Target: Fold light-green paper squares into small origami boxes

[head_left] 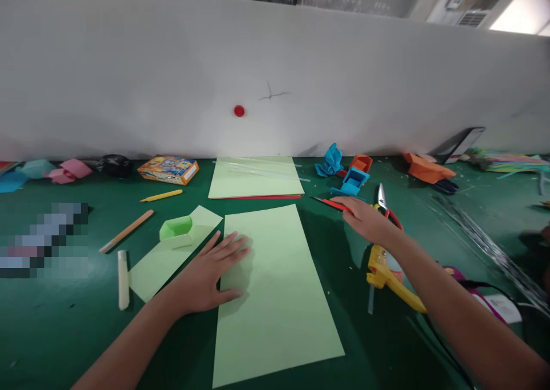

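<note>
My left hand (215,272) lies flat, fingers spread, on the left edge of a pale green paper sheet (279,298). My right hand (365,215) reaches forward, its fingers closed over the end of a slim red tool with a dark pointed tip (330,204); whether it is a pen or a knife is unclear. Scissors (381,196) with red handles sit just beyond that wrist, partly covered by it. Left of my left hand, a folded light green paper box (177,233) rests on a green paper strip (157,270). Behind the sheet is a stack of green paper (255,179).
Near my right forearm is a yellow tape dispenser (380,270). Blue folded paper (354,181) and orange paper (423,168) stand by the white wall. At left lie a glue stick (123,280), a wooden stick (128,231), a yellow pencil (162,196) and a small box (168,169).
</note>
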`<state>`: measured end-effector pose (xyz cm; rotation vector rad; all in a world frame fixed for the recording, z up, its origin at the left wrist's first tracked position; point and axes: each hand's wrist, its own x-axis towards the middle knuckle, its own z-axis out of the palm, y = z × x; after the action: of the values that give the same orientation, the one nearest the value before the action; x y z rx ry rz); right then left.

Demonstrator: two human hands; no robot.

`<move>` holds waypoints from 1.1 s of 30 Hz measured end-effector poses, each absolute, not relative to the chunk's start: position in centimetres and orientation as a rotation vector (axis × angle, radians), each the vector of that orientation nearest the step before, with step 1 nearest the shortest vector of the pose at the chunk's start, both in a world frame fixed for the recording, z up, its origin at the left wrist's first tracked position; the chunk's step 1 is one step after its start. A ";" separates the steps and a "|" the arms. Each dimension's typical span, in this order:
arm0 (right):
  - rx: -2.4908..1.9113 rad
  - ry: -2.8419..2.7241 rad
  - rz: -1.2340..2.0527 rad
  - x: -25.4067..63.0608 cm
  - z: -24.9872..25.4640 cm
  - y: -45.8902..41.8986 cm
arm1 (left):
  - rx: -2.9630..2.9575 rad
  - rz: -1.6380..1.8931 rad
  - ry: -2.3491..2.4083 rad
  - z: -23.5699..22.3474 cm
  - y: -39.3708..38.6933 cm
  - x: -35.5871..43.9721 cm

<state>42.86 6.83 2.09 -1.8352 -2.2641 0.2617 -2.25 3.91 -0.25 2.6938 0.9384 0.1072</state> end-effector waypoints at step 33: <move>-1.074 -2.691 0.830 25.1 0.7 1.8 | 2.573 -0.190 1.080 0.6 3.9 -2.8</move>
<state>25.12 1.84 0.66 -1.0737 -2.6906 0.8301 -2.77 3.91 0.62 2.5726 1.0801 -0.1898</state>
